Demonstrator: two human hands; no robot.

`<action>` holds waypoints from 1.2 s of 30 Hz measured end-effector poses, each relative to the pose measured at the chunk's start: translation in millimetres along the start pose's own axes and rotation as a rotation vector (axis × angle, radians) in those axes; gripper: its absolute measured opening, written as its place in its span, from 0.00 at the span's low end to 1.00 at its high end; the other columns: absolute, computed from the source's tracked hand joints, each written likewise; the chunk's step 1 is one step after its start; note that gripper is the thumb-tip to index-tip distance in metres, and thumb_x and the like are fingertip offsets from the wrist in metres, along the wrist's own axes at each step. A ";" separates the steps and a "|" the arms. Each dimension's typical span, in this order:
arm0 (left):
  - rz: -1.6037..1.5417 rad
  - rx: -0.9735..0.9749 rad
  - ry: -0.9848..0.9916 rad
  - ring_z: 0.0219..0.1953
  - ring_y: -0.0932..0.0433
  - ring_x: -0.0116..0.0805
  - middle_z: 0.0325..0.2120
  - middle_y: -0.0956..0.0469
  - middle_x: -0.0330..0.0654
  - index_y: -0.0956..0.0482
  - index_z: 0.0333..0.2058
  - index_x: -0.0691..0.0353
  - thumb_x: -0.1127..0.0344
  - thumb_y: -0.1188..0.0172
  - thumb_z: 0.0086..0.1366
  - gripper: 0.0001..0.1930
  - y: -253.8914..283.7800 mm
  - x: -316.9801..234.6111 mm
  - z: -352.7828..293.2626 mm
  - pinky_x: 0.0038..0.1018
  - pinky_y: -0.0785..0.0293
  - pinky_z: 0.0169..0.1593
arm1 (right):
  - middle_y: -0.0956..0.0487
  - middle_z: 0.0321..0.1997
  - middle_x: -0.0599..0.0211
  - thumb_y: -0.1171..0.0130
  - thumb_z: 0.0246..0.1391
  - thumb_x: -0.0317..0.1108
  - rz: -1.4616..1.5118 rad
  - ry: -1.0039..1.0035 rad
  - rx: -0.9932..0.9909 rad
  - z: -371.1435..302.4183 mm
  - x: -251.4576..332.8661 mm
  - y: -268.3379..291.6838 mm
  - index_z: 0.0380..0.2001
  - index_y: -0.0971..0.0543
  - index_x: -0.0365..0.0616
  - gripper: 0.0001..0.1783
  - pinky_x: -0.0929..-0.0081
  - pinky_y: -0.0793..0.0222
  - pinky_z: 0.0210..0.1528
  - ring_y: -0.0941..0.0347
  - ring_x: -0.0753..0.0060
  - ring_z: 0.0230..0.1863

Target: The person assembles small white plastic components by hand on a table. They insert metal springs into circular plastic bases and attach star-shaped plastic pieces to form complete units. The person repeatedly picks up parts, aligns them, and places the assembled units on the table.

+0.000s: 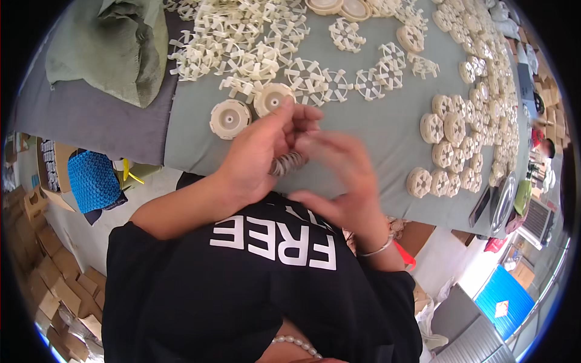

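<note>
My left hand (pixel 257 154) is closed, its fingers curled around a grey ringed piece (pixel 287 163) that looks like a coil or a stack of thin rings. Blurred by motion, my right hand (pixel 348 172) reaches across to the left fingertips, its thumb held apart from its stretched fingers. I cannot make out anything in it. Just beyond the left hand lie two round cream plastic caps, one at the left (pixel 230 119) and one partly behind my fingers (pixel 274 100).
A heap of white spoked plastic rings (pixel 242 42) covers the far part of the grey-green table cloth (pixel 375 151). Many assembled cream wheels (pixel 445 124) stand in groups at the right. A green cloth (pixel 109 51) lies far left. A phone (pixel 480 206) rests near the right edge.
</note>
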State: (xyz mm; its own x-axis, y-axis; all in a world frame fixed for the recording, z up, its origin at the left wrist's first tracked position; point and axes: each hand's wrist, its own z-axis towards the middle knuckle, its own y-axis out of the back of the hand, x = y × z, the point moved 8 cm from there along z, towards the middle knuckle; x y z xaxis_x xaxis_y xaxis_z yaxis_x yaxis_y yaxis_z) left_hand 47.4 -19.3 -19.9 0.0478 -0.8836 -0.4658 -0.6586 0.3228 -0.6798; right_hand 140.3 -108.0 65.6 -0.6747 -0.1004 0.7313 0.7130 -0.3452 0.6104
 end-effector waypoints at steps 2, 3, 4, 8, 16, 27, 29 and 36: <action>-0.057 0.078 -0.027 0.46 0.24 0.24 0.45 0.23 0.36 0.21 0.55 0.63 0.48 0.53 0.83 0.23 2.0 3.5 3.3 0.28 0.25 0.52 | 0.15 0.50 0.61 0.23 0.43 0.29 -0.033 0.078 0.011 5.8 5.8 -15.8 0.51 0.16 0.43 0.28 0.58 0.27 0.57 0.22 0.52 0.52; -0.059 0.104 -0.024 0.48 0.24 0.24 0.47 0.23 0.37 0.21 0.56 0.62 0.50 0.50 0.82 0.21 3.6 3.5 1.9 0.29 0.25 0.54 | 0.15 0.49 0.61 0.23 0.45 0.31 -0.011 0.035 -0.015 4.5 -1.5 -16.1 0.52 0.16 0.44 0.27 0.58 0.28 0.57 0.21 0.52 0.51; -0.061 0.127 -0.023 0.50 0.24 0.24 0.48 0.22 0.38 0.21 0.56 0.62 0.52 0.47 0.82 0.19 3.1 2.5 0.4 0.30 0.25 0.55 | 0.15 0.47 0.61 0.22 0.46 0.33 0.014 -0.007 -0.039 3.9 -8.8 -15.0 0.52 0.16 0.45 0.26 0.58 0.28 0.57 0.21 0.52 0.51; 0.466 0.228 -0.325 0.48 0.21 0.25 0.48 0.20 0.41 0.20 0.55 0.64 0.63 0.35 0.75 0.16 5.9 -13.7 -20.7 0.26 0.20 0.50 | 0.15 0.44 0.61 0.20 0.42 0.30 0.074 -0.172 0.024 -5.4 -19.7 -7.5 0.50 0.16 0.43 0.28 0.65 0.22 0.46 0.18 0.58 0.41; 0.207 0.088 0.189 0.28 0.16 0.26 0.30 0.17 0.37 0.18 0.47 0.65 0.59 0.30 0.71 0.15 36.2 4.5 -17.0 0.22 0.17 0.31 | 0.15 0.42 0.61 0.23 0.46 0.26 -0.043 0.291 -0.085 -3.8 3.9 -3.7 0.46 0.15 0.40 0.21 0.64 0.17 0.47 0.16 0.60 0.43; 0.569 0.028 -0.058 0.37 0.15 0.28 0.39 0.18 0.39 0.20 0.48 0.65 0.67 0.35 0.73 0.10 78.9 -29.0 -32.8 0.25 0.16 0.37 | 0.21 0.63 0.60 0.31 0.57 0.31 -0.205 0.055 0.224 32.4 -27.9 -63.0 0.49 0.24 0.43 0.18 0.58 0.20 0.46 0.18 0.51 0.46; 0.577 -0.042 -0.130 0.41 0.15 0.28 0.40 0.18 0.39 0.21 0.49 0.65 0.69 0.38 0.74 0.09 87.2 -33.0 -38.0 0.26 0.16 0.41 | 0.21 0.62 0.61 0.29 0.55 0.30 -0.131 0.004 0.293 19.2 -22.2 -53.1 0.48 0.22 0.43 0.18 0.60 0.20 0.46 0.19 0.53 0.46; 0.521 0.078 -0.124 0.41 0.20 0.26 0.42 0.24 0.36 0.22 0.48 0.63 0.71 0.37 0.69 0.11 73.8 -30.5 -28.2 0.23 0.20 0.36 | 0.19 0.50 0.63 0.21 0.44 0.26 0.093 -0.211 0.024 3.6 -38.9 -19.0 0.43 0.16 0.44 0.21 0.67 0.21 0.43 0.19 0.58 0.43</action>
State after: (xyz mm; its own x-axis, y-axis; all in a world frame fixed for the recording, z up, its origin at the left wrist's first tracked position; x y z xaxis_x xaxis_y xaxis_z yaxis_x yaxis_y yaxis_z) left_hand -23.9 22.0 -39.9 -0.1792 -0.5544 -0.8127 -0.5610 0.7362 -0.3785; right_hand 153.7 -94.2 26.7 -0.5525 0.0675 0.8308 0.7765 -0.3206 0.5424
